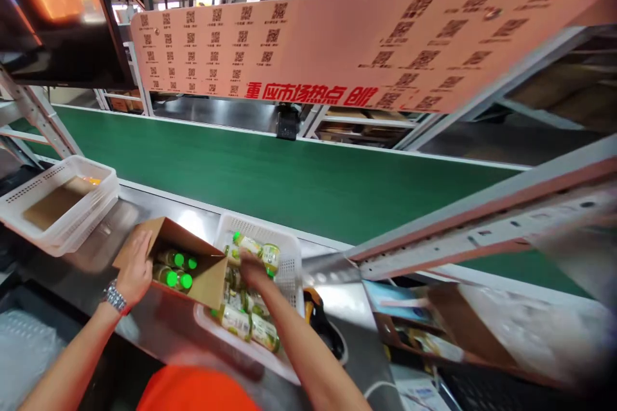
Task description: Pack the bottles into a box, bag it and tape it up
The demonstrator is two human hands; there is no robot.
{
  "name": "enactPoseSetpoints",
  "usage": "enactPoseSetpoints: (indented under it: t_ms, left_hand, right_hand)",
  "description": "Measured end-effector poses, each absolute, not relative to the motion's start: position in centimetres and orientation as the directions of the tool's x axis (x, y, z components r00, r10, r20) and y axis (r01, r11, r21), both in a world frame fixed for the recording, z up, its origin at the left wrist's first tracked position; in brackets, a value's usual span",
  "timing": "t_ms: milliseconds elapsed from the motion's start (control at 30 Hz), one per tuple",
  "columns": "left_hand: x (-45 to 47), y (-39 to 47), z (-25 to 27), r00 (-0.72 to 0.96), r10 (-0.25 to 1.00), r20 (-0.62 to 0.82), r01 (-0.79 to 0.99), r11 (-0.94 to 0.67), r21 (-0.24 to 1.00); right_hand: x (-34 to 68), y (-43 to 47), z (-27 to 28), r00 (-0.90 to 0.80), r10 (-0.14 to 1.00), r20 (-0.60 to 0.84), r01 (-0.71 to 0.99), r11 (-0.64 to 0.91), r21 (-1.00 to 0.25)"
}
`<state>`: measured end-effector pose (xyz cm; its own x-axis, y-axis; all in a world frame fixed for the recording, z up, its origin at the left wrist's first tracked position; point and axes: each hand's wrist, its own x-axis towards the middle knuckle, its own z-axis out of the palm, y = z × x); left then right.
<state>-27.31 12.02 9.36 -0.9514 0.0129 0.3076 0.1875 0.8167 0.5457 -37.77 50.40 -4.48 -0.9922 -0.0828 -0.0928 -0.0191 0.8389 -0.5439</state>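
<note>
While the left hand (135, 268) lies flat and open against the outer flap of a brown cardboard box (205, 276), the right hand (250, 268) reaches into a white plastic basket (289, 250) just beside it. The right fingers (245, 255) curl around a bottle (255, 249), small and clear, filled with a pale yellow-green drink, wrapped in a light label and topped by a green cap; it lies on its side near the far end of the basket. More bottles (248, 324) of the same kind lie packed side by side in the near part of the basket, labels up. Inside the tilted box, further bottles (176, 270) show their bright green caps toward the camera. A metal watch (114, 297) sits on the left wrist. Box and basket rest on a shiny steel table (110, 231), which runs along a green conveyor belt (270, 173). Well apart to the left stands a second white basket (58, 202) holding a flat piece of cardboard. Above the belt hangs a pink board (337, 45) printed with square codes and red characters.
</note>
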Motion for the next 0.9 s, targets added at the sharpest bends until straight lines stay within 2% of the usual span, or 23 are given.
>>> enactPoseSetpoints:
  t_ms: [133,267,333,400,467,500,633,667,800,900]
  left_hand:
    - [-26.7,12.3,9.6,-0.950,-0.004,0.311,0.179,0.811,0.557]
    - [-26.6,12.4,9.7,-0.957,-0.019,0.290,0.150,0.824,0.547]
    - [-26.8,12.6,9.8,-0.958,-0.024,0.287,0.140,0.831,0.539]
    - [-27.2,12.7,9.9,-0.957,-0.030,0.289,0.135,0.836,0.532]
    - [-27.6,12.9,10.0,-0.956,-0.035,0.292,0.131,0.838,0.529]
    - [-27.7,12.9,10.0,-0.955,-0.033,0.295,0.134,0.838,0.528]
    - [-28.3,12.7,9.8,-0.941,0.015,0.338,0.200,0.831,0.519]
    - [-28.4,12.6,9.7,-0.934,0.034,0.356,0.227,0.827,0.514]
    - [-28.5,12.2,8.8,-0.910,0.070,0.409,0.291,0.810,0.510]
    - [-28.3,12.0,8.1,-0.900,0.092,0.426,0.321,0.799,0.508]
  right_hand:
    - [-38.7,50.7,-4.9,-0.986,-0.025,-0.164,0.058,0.875,-0.481]
    - [-38.0,52.1,-4.3,-0.990,0.007,-0.138,0.079,0.848,-0.524]
    - [-37.0,53.3,-2.9,-0.995,0.036,-0.096,0.087,0.793,-0.603]
    - [-35.5,54.1,-0.4,-0.998,0.047,-0.032,0.055,0.671,-0.740]
    - [-33.8,53.6,3.0,-0.999,-0.029,0.035,-0.045,0.519,-0.854]
    - [-33.1,52.6,4.7,-0.992,-0.108,0.067,-0.110,0.464,-0.879]
    - [-32.2,44.1,9.7,-0.872,-0.451,0.191,-0.384,0.388,-0.838]
    - [-32.4,41.4,10.1,-0.842,-0.497,0.212,-0.439,0.401,-0.804]
    - [-34.0,32.1,9.1,-0.797,-0.571,0.197,-0.505,0.451,-0.736]
    - [-34.0,30.1,7.9,-0.791,-0.583,0.185,-0.505,0.451,-0.736]
